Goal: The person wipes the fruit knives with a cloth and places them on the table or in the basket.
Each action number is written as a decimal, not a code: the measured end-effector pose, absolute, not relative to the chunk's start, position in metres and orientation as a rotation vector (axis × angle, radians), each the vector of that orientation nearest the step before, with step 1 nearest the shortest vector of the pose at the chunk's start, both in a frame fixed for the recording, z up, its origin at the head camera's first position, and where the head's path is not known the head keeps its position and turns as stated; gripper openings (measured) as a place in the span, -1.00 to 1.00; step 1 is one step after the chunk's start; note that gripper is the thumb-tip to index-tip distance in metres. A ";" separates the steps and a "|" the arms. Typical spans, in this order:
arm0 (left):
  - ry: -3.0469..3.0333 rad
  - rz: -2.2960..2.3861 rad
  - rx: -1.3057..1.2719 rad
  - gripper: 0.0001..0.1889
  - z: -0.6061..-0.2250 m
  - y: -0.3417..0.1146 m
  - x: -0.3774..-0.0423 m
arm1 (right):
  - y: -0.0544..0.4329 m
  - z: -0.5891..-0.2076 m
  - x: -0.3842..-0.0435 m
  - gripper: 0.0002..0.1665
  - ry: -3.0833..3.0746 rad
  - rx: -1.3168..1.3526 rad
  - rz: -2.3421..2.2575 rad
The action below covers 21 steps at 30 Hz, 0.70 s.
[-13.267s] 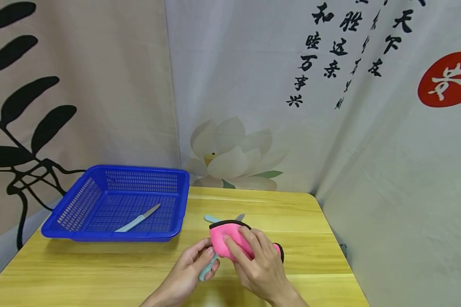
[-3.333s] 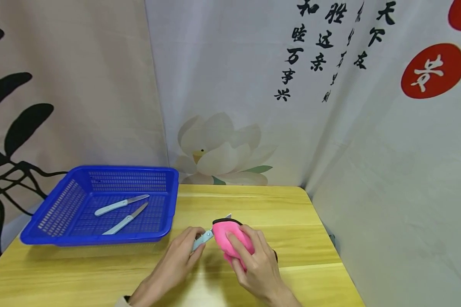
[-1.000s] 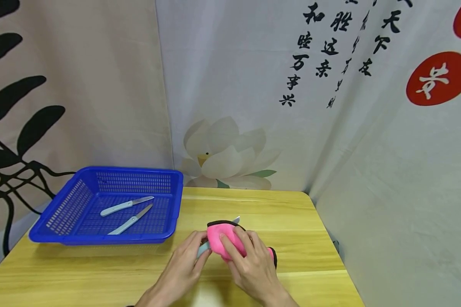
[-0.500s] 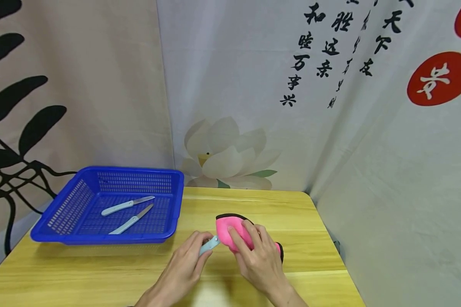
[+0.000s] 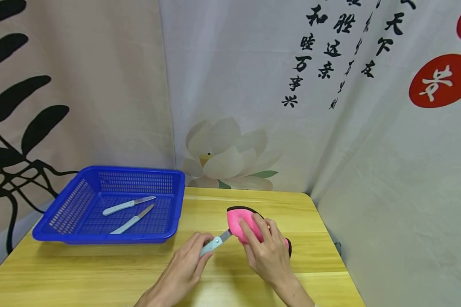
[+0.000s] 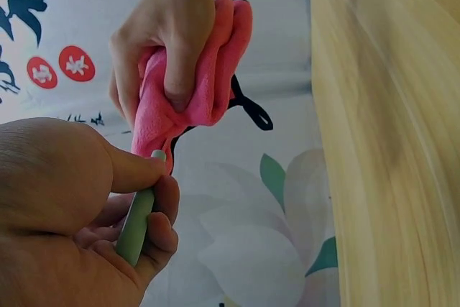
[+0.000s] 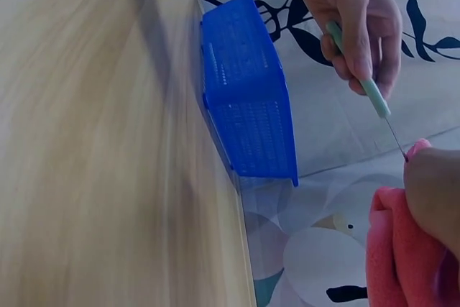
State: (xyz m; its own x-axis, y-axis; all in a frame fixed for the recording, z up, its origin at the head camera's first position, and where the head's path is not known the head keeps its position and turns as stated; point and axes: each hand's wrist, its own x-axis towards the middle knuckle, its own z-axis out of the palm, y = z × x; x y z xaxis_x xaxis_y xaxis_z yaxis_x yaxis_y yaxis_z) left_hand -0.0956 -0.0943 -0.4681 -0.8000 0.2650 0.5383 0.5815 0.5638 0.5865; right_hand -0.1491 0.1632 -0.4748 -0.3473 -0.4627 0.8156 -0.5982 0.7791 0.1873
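Two paring knives (image 5: pixel 129 204) (image 5: pixel 133 220) lie in the counter's (image 5: pixel 315 277) far-left basket (image 5: pixel 111 239); a third knife (image 5: pixel 214 244) remains out, left hand's (image 5: pixel 186 259) fingers gripping it, right hand's (image 5: pixel 268 251) clamping pink cloth (image 5: pixel 235 221) over its tip.

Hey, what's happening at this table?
A person's left hand holds a small knife by its pale blue handle, while the right hand grips a pink, black-edged cloth that hides the blade's tip. Two similar knives lie in a blue plastic basket on the wooden table.
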 end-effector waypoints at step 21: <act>-2.522 -1.148 -0.471 -0.70 -0.462 -0.096 -0.098 | 0.153 -0.464 -0.129 -0.56 -1.911 0.791 0.296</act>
State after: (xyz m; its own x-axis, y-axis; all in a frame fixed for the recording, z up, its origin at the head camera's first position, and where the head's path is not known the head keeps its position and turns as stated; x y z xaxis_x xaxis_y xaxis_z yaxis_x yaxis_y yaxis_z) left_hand -0.0977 -0.0957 -0.4623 -0.8910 0.1601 0.4248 0.4256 0.6205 0.6587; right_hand -0.1287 0.1531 -0.4643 -0.2812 -0.3951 0.8746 -0.6411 0.7554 0.1351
